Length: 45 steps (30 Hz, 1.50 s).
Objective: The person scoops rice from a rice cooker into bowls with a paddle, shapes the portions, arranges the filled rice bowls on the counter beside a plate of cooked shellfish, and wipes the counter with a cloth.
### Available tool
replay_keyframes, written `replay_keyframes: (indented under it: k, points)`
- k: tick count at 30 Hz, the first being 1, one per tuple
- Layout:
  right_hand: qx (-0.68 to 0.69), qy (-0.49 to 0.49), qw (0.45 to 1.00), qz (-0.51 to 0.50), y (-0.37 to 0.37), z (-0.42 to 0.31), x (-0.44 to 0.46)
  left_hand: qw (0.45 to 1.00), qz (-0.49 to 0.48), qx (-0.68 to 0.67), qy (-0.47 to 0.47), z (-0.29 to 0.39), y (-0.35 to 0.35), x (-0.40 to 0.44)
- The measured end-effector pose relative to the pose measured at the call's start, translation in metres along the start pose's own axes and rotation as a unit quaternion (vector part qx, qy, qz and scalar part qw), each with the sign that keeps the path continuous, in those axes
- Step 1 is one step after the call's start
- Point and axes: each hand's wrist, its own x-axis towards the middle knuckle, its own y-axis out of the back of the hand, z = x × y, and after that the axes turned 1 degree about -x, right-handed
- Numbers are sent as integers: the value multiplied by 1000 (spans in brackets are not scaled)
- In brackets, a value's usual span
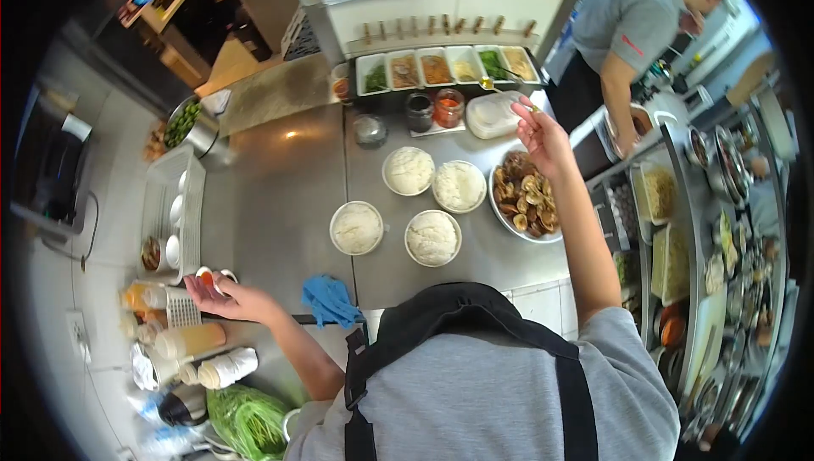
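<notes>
My right hand (544, 140) is raised above the bowl of clams (527, 202). Its fingers close on the handle of a spoon (487, 84), whose bowl end is over the front of the condiment trays (437, 69). On the left, my left hand (227, 298) is palm up by the white basket (197, 174), with a small white rounded thing with an orange middle (205, 276) at its fingers; it looks like a halved egg. Several bowls of white rice (432, 238) stand on the steel counter (280, 198) between my hands.
Jars (448, 110) and a lidded white tub (492, 115) stand behind the rice. A blue cloth (329, 300) lies at the counter's front edge. Sauce bottles (191, 340) and bagged greens (246, 419) are at lower left. A co-worker (632, 16) stands at upper right beside shelves (678, 206).
</notes>
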Motion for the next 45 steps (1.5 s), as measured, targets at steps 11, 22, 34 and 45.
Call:
replay_keyframes:
  k: [11, 22, 34, 45]
  points:
    - [-501, 105, 846, 147, 13, -48, -200, 988, -133, -78, 9, 27, -86, -42]
    - [-667, 306, 664, 144, 0, -46, -194, 982, -168, -86, -19, 35, -109, -57]
    - [-192, 43, 968, 154, 98, -15, -133, 995, -97, -18, -30, 13, -61, -21]
    - [-610, 177, 769, -79, -17, 51, 108, 999, 17, 5, -32, 9, 5, 20]
